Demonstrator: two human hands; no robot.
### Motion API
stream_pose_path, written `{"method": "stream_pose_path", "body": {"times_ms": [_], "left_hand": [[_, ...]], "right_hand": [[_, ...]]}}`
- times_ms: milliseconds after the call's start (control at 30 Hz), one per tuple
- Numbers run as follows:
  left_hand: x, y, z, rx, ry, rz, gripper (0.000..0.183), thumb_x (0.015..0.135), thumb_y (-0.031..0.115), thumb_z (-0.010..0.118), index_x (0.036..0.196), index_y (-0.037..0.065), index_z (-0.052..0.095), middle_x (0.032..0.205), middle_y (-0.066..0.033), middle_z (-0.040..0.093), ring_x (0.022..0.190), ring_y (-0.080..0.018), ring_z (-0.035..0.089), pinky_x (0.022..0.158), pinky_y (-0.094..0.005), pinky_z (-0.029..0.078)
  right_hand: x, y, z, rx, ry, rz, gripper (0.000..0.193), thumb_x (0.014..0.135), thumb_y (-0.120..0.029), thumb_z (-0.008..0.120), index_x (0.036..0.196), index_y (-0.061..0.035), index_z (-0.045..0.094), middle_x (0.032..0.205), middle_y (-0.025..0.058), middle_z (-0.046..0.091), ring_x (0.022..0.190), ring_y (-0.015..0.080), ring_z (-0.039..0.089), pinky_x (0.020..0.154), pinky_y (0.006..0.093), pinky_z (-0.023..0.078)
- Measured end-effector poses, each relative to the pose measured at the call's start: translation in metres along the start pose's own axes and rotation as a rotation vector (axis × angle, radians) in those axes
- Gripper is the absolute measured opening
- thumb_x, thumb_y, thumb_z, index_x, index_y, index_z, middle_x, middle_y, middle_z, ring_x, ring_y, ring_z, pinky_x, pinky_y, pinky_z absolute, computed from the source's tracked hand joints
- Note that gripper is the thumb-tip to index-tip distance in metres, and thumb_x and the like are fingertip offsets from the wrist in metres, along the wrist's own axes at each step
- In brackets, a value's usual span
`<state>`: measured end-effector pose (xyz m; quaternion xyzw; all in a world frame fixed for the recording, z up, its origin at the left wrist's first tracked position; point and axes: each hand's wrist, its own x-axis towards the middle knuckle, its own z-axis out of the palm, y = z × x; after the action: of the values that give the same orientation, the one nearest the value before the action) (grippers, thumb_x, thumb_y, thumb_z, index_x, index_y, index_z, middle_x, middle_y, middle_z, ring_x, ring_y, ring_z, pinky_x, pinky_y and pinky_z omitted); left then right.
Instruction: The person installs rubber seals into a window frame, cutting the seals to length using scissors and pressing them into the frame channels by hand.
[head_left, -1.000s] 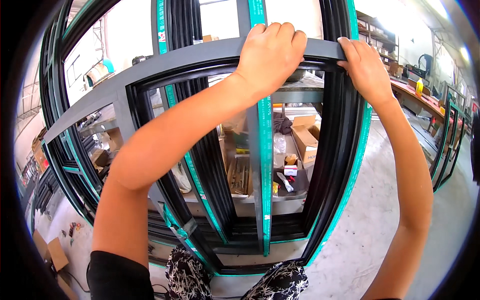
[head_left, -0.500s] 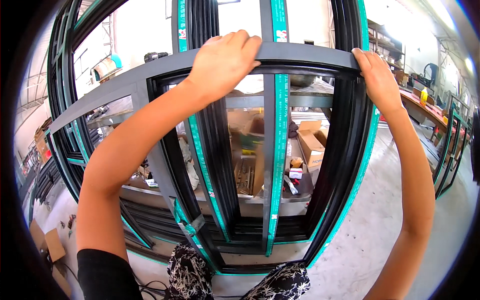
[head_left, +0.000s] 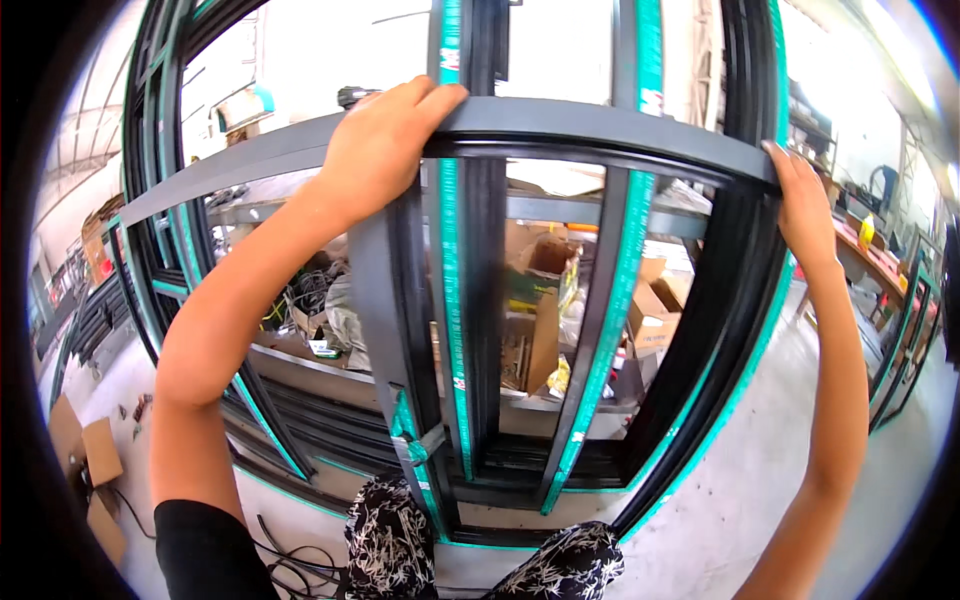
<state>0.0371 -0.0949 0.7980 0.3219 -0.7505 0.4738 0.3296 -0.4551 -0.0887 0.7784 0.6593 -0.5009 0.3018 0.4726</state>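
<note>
My left hand (head_left: 385, 150) has its fingers (head_left: 440, 98) curled partly closed over the top rail of the grey-and-black window frame (head_left: 610, 124); I can't see how they meet its far side. My right hand (head_left: 805, 205) is bent over the rail's right corner, its thumb hidden from me. The frame stands before me, its lower end near my patterned trousers (head_left: 392, 535). I'd keep both grips spread and evenly loaded so the rail stays level and doesn't twist.

Just behind, green-taped uprights (head_left: 605, 340) leave little slack; knocking one could scuff it. Beyond them, an open cardboard box (head_left: 655, 325) sits under a desk (head_left: 560, 209). By my left foot, loose black cable (head_left: 300, 572) is a snag risk.
</note>
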Motion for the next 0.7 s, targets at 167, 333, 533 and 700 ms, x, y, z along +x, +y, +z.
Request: {"method": "stream_pose_path", "body": {"times_ms": [167,333,533,700], "left_hand": [[-0.036,-0.071,-0.021,-0.611,-0.020,-0.286,0.052,0.092,-0.001,0.056,0.142,0.009,0.047,0.115,-0.0062,0.067,0.110,-0.0145,0.058,0.102,-0.0326,0.043],[-0.094,-0.105,-0.008,-0.300,0.198,-0.243,0.046,0.093,0.009,0.061,0.138,0.005,0.050,0.120,-0.0119,0.066,0.115,-0.0297,0.061,0.104,-0.0381,0.043],[-0.092,-0.089,0.008,-0.086,0.359,-0.210,0.029,0.089,0.020,0.065,0.116,0.007,0.064,0.105,-0.0105,0.065,0.101,-0.0314,0.060,0.094,-0.0430,0.042],[-0.095,-0.082,0.031,0.014,0.525,-0.060,0.029,0.090,0.017,0.067,0.116,0.005,0.064,0.105,-0.0112,0.067,0.096,-0.0306,0.063,0.087,-0.0408,0.047]], "right_hand": [[-0.005,-0.004,-0.005,-0.074,0.052,-0.022,0.082,0.070,-0.010,0.077,0.145,-0.0056,0.042,0.131,0.0226,0.054,0.123,0.0408,0.051,0.108,0.0457,0.040],[0.012,-0.043,0.002,-0.199,0.029,-0.015,0.079,0.071,-0.002,0.076,0.143,0.0000,0.042,0.127,0.0201,0.056,0.117,0.0372,0.054,0.101,0.0448,0.044],[0.049,-0.142,0.000,-0.210,0.102,-0.165,0.077,0.070,0.004,0.069,0.142,0.0017,0.042,0.124,0.0199,0.058,0.114,0.0365,0.056,0.102,0.0442,0.045],[0.048,-0.177,0.037,-0.255,0.301,-0.141,0.068,0.078,0.001,0.067,0.142,0.0021,0.044,0.128,0.0232,0.057,0.116,0.0401,0.056,0.105,0.0464,0.043]]}}
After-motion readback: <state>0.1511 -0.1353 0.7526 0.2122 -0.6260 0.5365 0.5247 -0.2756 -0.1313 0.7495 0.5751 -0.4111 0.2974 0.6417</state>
